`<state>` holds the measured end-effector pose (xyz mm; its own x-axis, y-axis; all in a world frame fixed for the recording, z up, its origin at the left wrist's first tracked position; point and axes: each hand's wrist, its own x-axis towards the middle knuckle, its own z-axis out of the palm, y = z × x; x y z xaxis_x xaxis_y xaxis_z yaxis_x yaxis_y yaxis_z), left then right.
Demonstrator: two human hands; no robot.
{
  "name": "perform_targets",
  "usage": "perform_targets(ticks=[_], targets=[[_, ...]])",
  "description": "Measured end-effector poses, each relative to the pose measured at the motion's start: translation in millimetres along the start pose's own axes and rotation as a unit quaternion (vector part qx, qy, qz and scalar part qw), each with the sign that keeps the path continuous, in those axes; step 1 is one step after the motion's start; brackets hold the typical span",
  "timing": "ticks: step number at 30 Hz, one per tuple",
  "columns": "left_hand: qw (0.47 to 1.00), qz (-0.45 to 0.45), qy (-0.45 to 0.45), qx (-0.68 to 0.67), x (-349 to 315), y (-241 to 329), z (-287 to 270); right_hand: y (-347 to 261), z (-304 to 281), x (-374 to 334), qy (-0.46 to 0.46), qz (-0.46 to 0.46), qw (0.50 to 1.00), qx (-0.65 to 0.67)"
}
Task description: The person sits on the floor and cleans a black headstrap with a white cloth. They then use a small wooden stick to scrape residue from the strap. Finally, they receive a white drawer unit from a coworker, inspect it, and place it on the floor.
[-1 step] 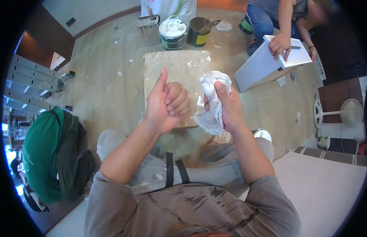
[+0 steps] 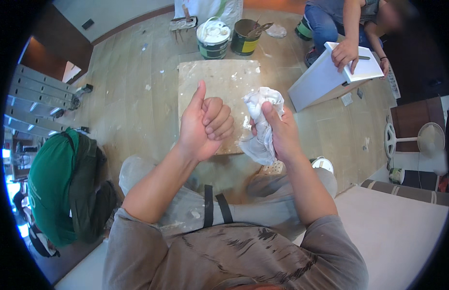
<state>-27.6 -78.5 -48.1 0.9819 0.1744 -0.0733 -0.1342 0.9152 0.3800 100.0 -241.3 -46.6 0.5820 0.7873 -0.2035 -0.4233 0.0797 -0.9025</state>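
Note:
My left hand (image 2: 204, 126) is closed in a fist with its thumb sticking up, and nothing shows in its curled fingers. To its right, my right hand (image 2: 284, 136) grips a crumpled white cloth (image 2: 261, 102), thumb pressed on the front. One end of the cloth bunches up above the hand, and the other hangs below it. Both hands are held over a square, paint-spotted board (image 2: 195, 72), in front of my knees.
A white-lidded bucket (image 2: 213, 36) and a dark bucket with tools (image 2: 245, 41) stand beyond the board. At right, another person's hand (image 2: 345, 54) rests on a white box-like panel (image 2: 314, 79). A ladder (image 2: 43, 92) and green cloth-covered item (image 2: 52, 188) are left; a fan (image 2: 430, 138) is right.

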Motion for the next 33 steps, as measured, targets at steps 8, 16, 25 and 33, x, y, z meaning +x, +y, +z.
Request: perform_targets(ticks=[8,16,25,33], targets=[[0.994,0.060,0.094,-0.003,10.2,-1.5,-6.4,4.0,8.6,-2.6,-0.049,-0.041,0.986,-0.151],[0.989,0.056,0.133,0.045,10.0,-2.8,-11.3,18.6,16.7,0.8,-0.055,-0.162,0.955,-0.243],[0.930,-0.007,0.234,0.282,9.2,-28.9,-10.8,18.5,17.9,5.8,-0.042,-0.298,0.913,-0.274],[0.880,-0.072,0.150,0.444,0.8,-53.4,4.4,9.1,8.0,3.0,0.004,-0.353,0.858,-0.373]])
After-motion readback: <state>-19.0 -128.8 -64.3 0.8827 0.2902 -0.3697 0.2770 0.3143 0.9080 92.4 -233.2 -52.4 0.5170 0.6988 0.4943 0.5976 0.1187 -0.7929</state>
